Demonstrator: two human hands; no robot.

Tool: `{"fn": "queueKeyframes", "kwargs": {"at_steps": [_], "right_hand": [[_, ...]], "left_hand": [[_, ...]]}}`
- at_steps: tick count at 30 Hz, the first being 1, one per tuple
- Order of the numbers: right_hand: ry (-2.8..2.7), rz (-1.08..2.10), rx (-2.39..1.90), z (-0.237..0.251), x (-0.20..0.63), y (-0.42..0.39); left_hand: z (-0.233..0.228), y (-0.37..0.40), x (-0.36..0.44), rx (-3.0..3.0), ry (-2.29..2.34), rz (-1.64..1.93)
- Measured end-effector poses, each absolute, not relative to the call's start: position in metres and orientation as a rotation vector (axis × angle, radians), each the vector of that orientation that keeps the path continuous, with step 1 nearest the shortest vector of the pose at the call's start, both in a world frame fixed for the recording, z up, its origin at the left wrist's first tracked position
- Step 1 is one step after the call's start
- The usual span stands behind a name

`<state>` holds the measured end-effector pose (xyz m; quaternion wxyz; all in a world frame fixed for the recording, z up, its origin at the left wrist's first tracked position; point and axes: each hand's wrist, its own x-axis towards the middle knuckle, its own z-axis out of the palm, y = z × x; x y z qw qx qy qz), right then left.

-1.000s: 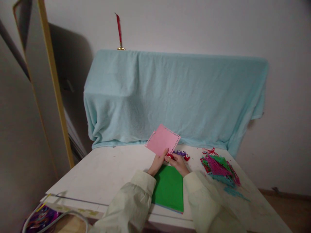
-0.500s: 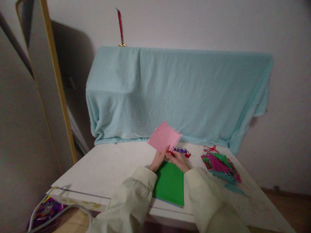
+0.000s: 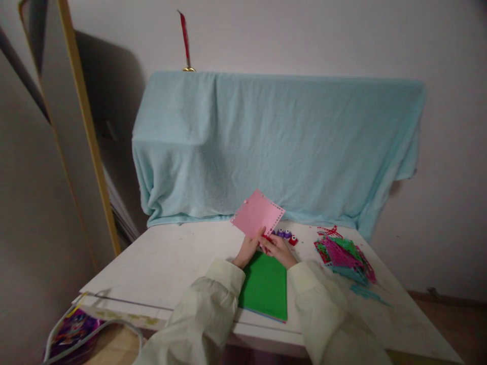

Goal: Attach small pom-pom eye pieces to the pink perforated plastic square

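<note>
My left hand point(image 3: 248, 249) is closed on the lower corner of a pink paper sheet point(image 3: 257, 213), its thumb on top. Rows of small punched holes run along the sheet's edges. Close beside it, my right hand point(image 3: 277, 249) is wrapped round a small red craft punch point(image 3: 268, 237) at the sheet's lower right edge; the fingers hide most of it. Just behind the right hand stand several small purple craft punches point(image 3: 283, 233) and a red one point(image 3: 293, 240), with round white tops. Beneath both hands lies a stack of coloured sheets point(image 3: 266, 289), green on top.
On the right of the white table point(image 3: 163, 263) lies a heap of perforated sheets point(image 3: 344, 256) in pink, green, red and blue. Blue strips point(image 3: 367, 293) and red scraps point(image 3: 330, 232) are beside it. A light blue cloth point(image 3: 281, 147) hangs behind; a purple package point(image 3: 74, 329) sits lower left.
Both hands stay together at the pink sheet's lower corner, and the right fingers shift slightly round the red punch. The whole view moves a little.
</note>
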<state>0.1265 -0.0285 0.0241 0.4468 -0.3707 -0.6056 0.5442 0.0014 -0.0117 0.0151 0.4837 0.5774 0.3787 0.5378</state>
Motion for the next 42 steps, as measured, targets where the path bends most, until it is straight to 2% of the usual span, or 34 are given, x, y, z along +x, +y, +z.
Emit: {"fn": "queueKeyframes", "kwargs": {"at_steps": [10,23,42], "right_hand": [[-1.484,1.227,-0.957,0.025,0.127,-0.033],[-1.382,1.251,-0.946,0.023,0.126,-0.032],[-1.481,1.292,-0.917,0.028,0.13,-0.029]], "left_hand": [[0.004,-0.007,0.0,1.455,0.845,1.221],[0.012,-0.013,0.003,1.367,0.868,1.153],[0.011,-0.009,-0.002,1.356,0.959,1.267]]}}
